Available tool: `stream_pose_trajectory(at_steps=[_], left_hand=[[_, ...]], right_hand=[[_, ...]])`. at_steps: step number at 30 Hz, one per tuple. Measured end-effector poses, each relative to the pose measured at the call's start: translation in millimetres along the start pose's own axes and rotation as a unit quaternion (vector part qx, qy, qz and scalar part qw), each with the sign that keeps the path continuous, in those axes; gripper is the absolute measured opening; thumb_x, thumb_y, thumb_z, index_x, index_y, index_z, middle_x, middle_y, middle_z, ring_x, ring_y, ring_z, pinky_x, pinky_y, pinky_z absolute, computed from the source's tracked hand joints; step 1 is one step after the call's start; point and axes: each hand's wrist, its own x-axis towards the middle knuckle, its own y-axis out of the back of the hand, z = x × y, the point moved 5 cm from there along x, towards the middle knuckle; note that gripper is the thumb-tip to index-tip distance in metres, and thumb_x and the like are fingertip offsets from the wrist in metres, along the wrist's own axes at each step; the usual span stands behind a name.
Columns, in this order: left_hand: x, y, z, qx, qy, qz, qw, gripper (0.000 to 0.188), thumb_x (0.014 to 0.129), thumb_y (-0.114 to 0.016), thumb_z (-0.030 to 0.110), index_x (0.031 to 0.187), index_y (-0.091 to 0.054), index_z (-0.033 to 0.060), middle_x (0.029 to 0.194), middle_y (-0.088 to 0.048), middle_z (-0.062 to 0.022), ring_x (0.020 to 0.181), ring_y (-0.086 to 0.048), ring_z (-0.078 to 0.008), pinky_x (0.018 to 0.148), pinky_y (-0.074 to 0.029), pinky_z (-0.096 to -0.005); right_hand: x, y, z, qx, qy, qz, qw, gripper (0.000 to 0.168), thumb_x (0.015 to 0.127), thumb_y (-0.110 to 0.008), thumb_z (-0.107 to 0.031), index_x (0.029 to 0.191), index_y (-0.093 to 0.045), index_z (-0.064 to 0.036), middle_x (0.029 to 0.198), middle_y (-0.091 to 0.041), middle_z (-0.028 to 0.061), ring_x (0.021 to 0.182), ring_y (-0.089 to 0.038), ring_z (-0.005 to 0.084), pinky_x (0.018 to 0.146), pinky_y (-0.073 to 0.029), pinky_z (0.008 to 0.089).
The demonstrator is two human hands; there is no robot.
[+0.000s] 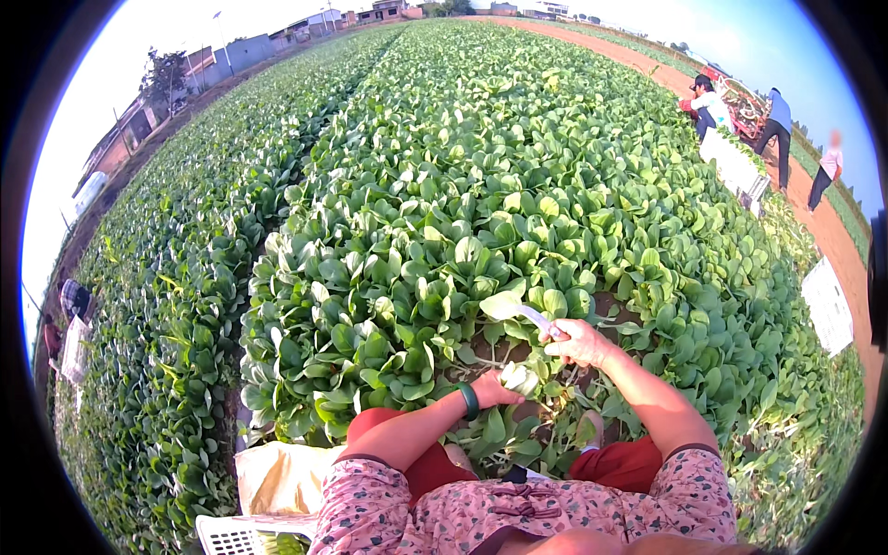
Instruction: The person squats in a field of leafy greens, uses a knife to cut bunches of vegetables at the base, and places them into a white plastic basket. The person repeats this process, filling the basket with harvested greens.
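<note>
My left hand [494, 390], with a green bangle on the wrist, grips a head of bok choy [519, 379]. Its pale cut base points up and to the right. A small knife is in my right hand [579, 343], held by its handle. The light blade [533, 318] points up and left, above the bok choy. A broad pale leaf [501, 305] shows at the blade's tip; whether they touch I cannot tell. Rooted bok choy plants [444, 277] stand just beyond both hands. Loose leaves [496, 433] lie on the soil between my feet.
At my left side are a white plastic crate [229, 535] with greens inside and a cream sack [284, 479]. Farther right stand a white crate [827, 305] and a filled white container [728, 163], near several people and a red vehicle [742, 111] by a dirt track. Others work far left.
</note>
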Motion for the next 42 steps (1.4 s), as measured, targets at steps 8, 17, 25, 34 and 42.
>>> stream_pose_trajectory(at_steps=[8, 17, 25, 34, 42], left_hand=[[-0.5, 13.9, 16.4, 0.143, 0.007, 0.047, 0.989, 0.057, 0.064, -0.079, 0.018, 0.115, -0.056, 0.0074, 0.095, -0.067, -0.0048, 0.084, -0.06, -0.0126, 0.082, -0.047, -0.0287], [8.1, -24.9, -28.7, 0.487, 0.061, -0.142, 0.86, 0.048, 0.07, -0.067, 0.027, 0.112, -0.052, 0.0102, 0.1, -0.063, -0.0141, 0.091, -0.061, -0.0323, 0.077, -0.048, -0.0418], [104.5, -98.9, -58.1, 0.465, 0.068, -0.253, 0.845, 0.057, 0.071, -0.064, 0.022, 0.123, -0.044, 0.0115, 0.103, -0.062, -0.0167, 0.091, -0.061, -0.0325, 0.078, -0.048, -0.0438], [233.2, -92.2, -44.5, 0.684, 0.142, -0.19, 0.69, 0.049, 0.083, -0.05, 0.013, 0.13, -0.036, 0.0125, 0.098, -0.066, -0.0127, 0.085, -0.067, -0.0266, 0.071, -0.049, -0.0421], [229.6, -43.3, -66.3, 0.693, 0.192, -0.138, 0.681, 0.056, 0.083, -0.046, 0.014, 0.137, -0.03, 0.0138, 0.1, -0.064, -0.0156, 0.085, -0.066, -0.0305, 0.07, -0.05, -0.0444]], right_hand=[[-88.5, 93.4, 40.9, -0.178, -0.258, -0.119, 0.942, 0.038, 0.075, -0.07, -0.016, 0.11, -0.061, -0.006, 0.078, -0.058, 0.0019, 0.049, -0.05, 0.0086, 0.042, -0.039, 0.0239], [-63.7, 91.1, 235.0, 0.006, -0.276, -0.006, 0.961, 0.025, 0.087, -0.057, -0.03, 0.098, -0.056, -0.008, 0.063, -0.051, 0.0012, 0.044, -0.044, 0.0106, 0.04, -0.035, 0.0265], [-38.0, 80.1, 317.3, 0.011, -0.228, -0.005, 0.974, 0.023, 0.088, -0.053, -0.028, 0.099, -0.056, -0.008, 0.063, -0.051, 0.0025, 0.049, -0.051, 0.0134, 0.047, -0.043, 0.0298], [1.9, 64.8, 336.2, -0.036, -0.179, 0.058, 0.982, 0.028, 0.086, -0.05, -0.021, 0.112, -0.052, -0.011, 0.068, -0.055, 0.0067, 0.054, -0.055, 0.0179, 0.052, -0.044, 0.0342], [34.9, 60.7, 350.1, -0.076, -0.136, 0.161, 0.975, 0.025, 0.083, -0.051, -0.019, 0.105, -0.055, -0.006, 0.088, -0.061, 0.0195, 0.084, -0.059, 0.0369, 0.072, -0.045, 0.0457]])
